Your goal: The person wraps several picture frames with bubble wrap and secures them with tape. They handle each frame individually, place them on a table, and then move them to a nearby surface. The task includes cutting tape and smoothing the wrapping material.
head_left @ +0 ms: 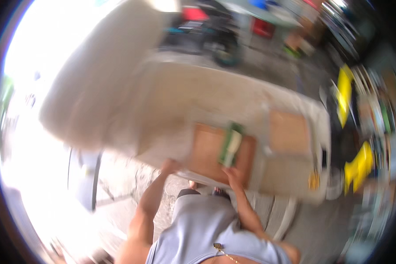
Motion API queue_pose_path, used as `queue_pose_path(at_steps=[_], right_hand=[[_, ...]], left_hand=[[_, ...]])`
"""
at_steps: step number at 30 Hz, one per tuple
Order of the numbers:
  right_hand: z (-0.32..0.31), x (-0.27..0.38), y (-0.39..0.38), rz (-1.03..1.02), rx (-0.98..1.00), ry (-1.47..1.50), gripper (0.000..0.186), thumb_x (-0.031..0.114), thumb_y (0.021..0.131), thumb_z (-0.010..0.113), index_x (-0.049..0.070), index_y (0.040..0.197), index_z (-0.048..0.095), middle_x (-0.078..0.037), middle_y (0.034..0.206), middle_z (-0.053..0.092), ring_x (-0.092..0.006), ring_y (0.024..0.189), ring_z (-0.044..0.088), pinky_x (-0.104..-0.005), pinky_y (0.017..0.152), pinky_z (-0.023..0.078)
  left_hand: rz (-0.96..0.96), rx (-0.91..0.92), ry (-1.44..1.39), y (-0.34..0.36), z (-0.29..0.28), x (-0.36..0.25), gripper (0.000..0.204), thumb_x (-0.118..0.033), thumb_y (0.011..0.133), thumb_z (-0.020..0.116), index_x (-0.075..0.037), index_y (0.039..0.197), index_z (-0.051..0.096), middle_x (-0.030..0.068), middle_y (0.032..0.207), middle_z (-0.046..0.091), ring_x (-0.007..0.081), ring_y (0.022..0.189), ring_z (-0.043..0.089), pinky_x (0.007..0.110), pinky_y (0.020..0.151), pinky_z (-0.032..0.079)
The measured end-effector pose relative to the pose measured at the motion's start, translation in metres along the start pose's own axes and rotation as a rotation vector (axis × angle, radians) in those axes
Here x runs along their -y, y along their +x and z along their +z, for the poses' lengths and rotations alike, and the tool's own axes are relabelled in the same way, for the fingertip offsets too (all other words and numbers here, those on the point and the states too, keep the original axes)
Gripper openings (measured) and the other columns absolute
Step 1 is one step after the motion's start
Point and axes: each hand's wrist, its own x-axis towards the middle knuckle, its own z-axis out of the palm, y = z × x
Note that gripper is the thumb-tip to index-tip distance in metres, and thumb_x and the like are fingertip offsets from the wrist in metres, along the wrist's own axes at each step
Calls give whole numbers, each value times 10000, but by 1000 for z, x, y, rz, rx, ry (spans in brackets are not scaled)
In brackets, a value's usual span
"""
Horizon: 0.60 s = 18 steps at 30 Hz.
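The picture is smeared by motion. My left hand (169,165) is at the near edge of a long pale padded bench or worktop (160,105), left of a brown board (204,154); its fingers are too blurred to read. My right hand (232,173) is at the lower end of a green, narrow item with a cream strip (229,143) lying over the board; whether the fingers grip it or the board I cannot tell. A second, lighter tan square (288,132) with a pale border lies to the right.
A large pale upright panel (97,75) rises at the left. Behind are a dark motorbike-like vehicle (202,37) and red containers (263,28). Yellow objects (358,167) and stacked items (385,114) crowd the right. A small yellow item (313,180) sits at the worktop's right end.
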Motion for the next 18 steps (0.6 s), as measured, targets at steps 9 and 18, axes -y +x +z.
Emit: queue_pose_path(at_steps=[9,18], right_hand=[[-37,31,-58,-352,-91,-526,321,211,795,635,-86,705,554,-141,877,552,-251,675,531,-339,615,429],[69,102,-78,-655,181,-185,198,193,777,636,-1,762,599,-152,996,534,-262,881,538,-364,731,444]], left_hand=[[-150,167,205,-23,20,-32,152,-237,674,639,-116,754,686,-9,696,658,112,635,635,283,536,526],[-176,266,165,-24,3,-49,208,-261,679,643,-104,810,684,33,764,670,143,669,645,327,581,552]])
